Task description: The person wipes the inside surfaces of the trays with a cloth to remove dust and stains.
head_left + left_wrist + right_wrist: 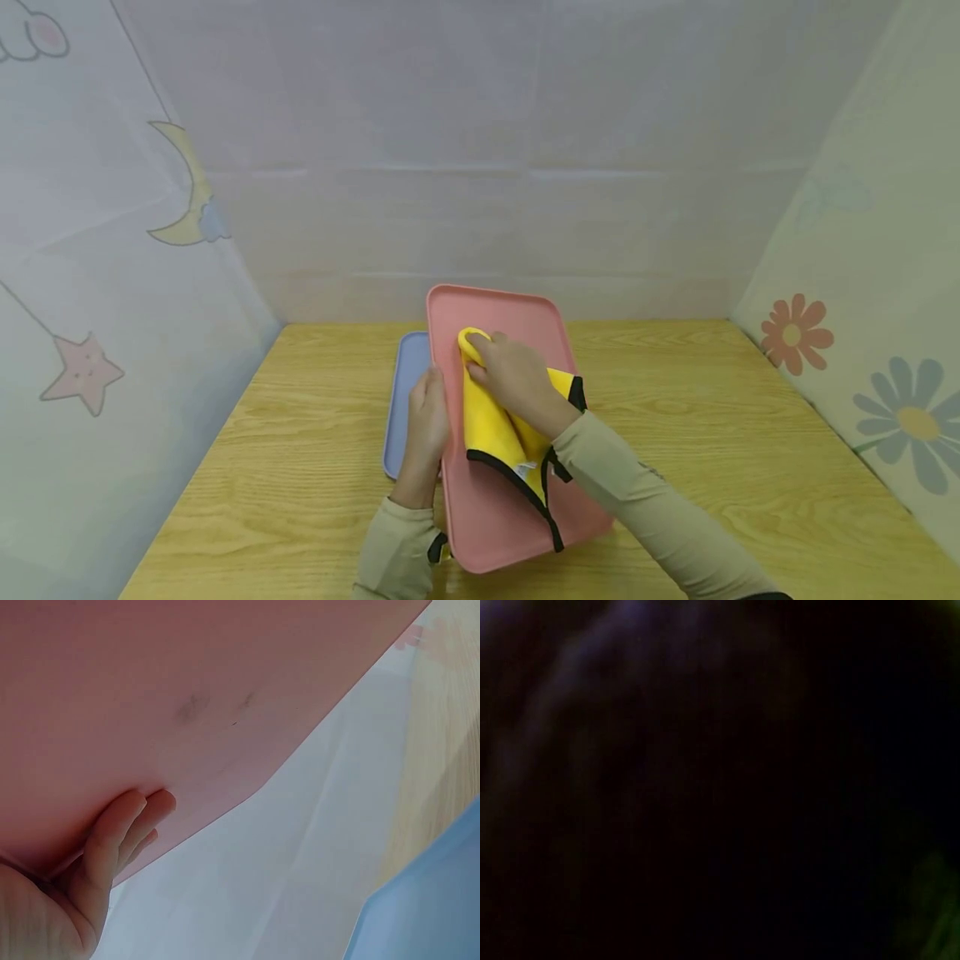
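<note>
The left hand (427,421) grips the pink tray (495,525) at its left edge, tilted above the desk (300,483), probably so its inner face is offered to the right hand (517,375), which grasps the folded yellow cloth (487,417) over it. The blue tray (405,383) lies near the left edge; the right side seems to give more room.
</note>
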`<state>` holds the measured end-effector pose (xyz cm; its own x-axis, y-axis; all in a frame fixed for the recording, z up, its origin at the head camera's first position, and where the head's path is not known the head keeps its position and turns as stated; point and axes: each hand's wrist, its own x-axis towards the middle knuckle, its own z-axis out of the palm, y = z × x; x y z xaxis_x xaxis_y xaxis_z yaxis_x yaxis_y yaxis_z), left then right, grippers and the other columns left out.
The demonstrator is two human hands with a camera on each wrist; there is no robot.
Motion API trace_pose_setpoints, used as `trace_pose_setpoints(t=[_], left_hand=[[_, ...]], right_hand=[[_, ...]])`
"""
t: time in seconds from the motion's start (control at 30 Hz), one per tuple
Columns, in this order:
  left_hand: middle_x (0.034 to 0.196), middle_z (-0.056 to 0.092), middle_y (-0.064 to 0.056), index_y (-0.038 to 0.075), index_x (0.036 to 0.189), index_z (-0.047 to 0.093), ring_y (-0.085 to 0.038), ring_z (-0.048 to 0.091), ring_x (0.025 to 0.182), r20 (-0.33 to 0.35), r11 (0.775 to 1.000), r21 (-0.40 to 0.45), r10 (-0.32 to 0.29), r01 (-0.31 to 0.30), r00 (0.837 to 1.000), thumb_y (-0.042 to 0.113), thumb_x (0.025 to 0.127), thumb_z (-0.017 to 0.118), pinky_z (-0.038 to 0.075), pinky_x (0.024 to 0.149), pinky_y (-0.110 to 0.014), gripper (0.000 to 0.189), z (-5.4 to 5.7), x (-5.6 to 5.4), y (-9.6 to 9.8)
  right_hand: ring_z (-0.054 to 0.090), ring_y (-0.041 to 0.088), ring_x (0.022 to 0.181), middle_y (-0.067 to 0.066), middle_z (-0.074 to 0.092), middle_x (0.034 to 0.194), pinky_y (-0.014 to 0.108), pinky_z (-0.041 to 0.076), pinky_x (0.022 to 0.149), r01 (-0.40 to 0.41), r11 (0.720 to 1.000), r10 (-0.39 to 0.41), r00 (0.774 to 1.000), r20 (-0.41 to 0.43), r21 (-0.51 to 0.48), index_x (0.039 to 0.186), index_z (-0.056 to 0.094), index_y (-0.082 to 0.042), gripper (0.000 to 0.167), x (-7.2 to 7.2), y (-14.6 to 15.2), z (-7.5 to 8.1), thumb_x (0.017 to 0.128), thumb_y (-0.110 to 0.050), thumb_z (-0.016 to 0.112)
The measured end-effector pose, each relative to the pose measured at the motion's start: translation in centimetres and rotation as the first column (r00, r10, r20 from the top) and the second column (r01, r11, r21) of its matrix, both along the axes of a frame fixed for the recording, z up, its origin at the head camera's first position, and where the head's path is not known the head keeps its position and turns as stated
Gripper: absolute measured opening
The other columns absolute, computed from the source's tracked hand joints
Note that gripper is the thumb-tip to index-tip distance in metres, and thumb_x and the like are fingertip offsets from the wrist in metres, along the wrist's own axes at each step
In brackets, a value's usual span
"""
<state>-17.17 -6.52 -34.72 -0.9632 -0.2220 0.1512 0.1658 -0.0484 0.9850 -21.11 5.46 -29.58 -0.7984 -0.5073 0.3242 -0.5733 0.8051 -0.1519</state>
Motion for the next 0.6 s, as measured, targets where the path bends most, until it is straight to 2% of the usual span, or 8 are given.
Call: trace_pose_setpoints(t=[0.1, 0.37, 0.47, 0.6], left_hand=[[0.075, 0.052, -0.009, -0.007, 0.098, 0.054, -0.015, 0.052, 0.068, -0.004, 1.000, -0.006, 0.007, -0.007, 1.000, 0.025, 0.100, 0.024, 0.044, 0.063, -0.029, 0.043, 0.1, 0.0, -0.1], [0.070, 0.048, -0.006, -0.007, 0.089, 0.052, -0.014, 0.047, 0.063, -0.015, 0.998, -0.044, 0.052, -0.053, 0.999, 0.020, 0.099, 0.025, 0.041, 0.058, -0.028, 0.040, 0.1, -0.2, -0.2], [0.071, 0.050, -0.006, -0.008, 0.091, 0.053, -0.013, 0.048, 0.065, -0.020, 0.997, -0.047, 0.063, -0.064, 0.998, 0.018, 0.099, 0.025, 0.041, 0.060, -0.029, 0.039, 0.1, -0.3, -0.2], [0.070, 0.050, -0.007, -0.009, 0.092, 0.054, -0.013, 0.048, 0.065, -0.024, 0.995, -0.060, 0.078, -0.079, 0.997, 0.018, 0.099, 0.026, 0.041, 0.061, -0.029, 0.039, 0.1, -0.4, -0.2]], right_hand=[[0.047, 0.021, 0.060, 0.009, 0.051, 0.077, 0.033, 0.042, 0.052, 0.016, 1.000, -0.016, 1.000, 0.027, 0.005, 0.108, 0.055, -0.007, 0.025, -0.3, 0.6, -0.2, 0.087, -0.019, 0.059], [0.041, 0.019, 0.052, 0.009, 0.050, 0.077, 0.029, 0.034, 0.046, 0.053, 0.998, -0.055, 0.997, 0.055, 0.046, 0.112, 0.054, -0.008, 0.026, -1.2, 2.4, -1.1, 0.088, -0.019, 0.056], [0.044, 0.019, 0.056, 0.010, 0.053, 0.080, 0.029, 0.036, 0.048, 0.071, 0.996, -0.075, 0.995, 0.066, 0.059, 0.112, 0.054, -0.007, 0.026, -1.5, 3.0, -1.5, 0.088, -0.019, 0.057], [0.050, 0.021, 0.067, 0.012, 0.057, 0.093, 0.033, 0.041, 0.051, 0.115, 0.990, -0.123, 0.986, 0.111, 0.079, 0.117, 0.053, -0.009, 0.032, -2.0, 3.8, -1.8, 0.088, -0.020, 0.057]])
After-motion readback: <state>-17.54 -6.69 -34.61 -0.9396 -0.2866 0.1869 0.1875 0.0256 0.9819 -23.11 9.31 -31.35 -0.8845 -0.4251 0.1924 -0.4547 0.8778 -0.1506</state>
